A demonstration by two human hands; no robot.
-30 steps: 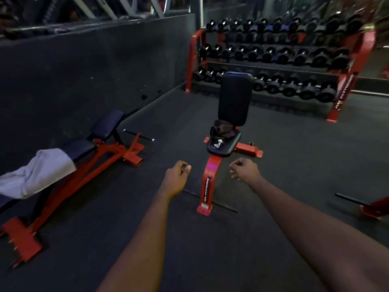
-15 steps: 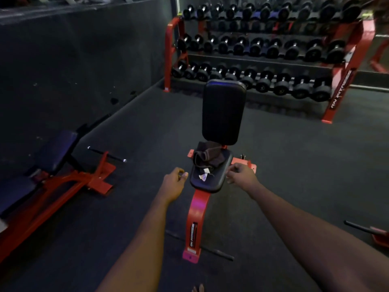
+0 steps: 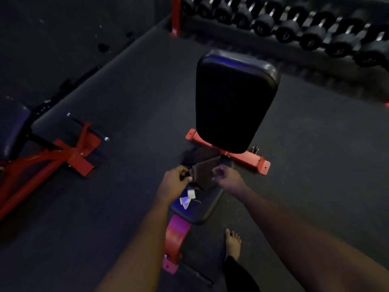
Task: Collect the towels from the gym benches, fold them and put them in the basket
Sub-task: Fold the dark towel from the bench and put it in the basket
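Note:
A dark brown towel [image 3: 203,168] lies crumpled on the black seat [image 3: 200,209] of a red-framed upright bench, just below its tall black backrest [image 3: 233,100]. A white tag [image 3: 187,198] hangs from the towel's near edge. My left hand [image 3: 175,181] pinches the towel's left edge. My right hand [image 3: 227,175] is at the towel's right edge with fingers curled; whether it grips the cloth is unclear in the dim light.
A second red bench [image 3: 52,157] with a dark pad stands at the left by the black wall. A rack of black dumbbells [image 3: 294,22] runs across the back. My bare foot [image 3: 232,243] is on the dark rubber floor right of the bench's front leg.
I have stepped up to the upright bench and looked down. Both hands went from closed fists in the air to the towel on the seat, the left one taking hold of it.

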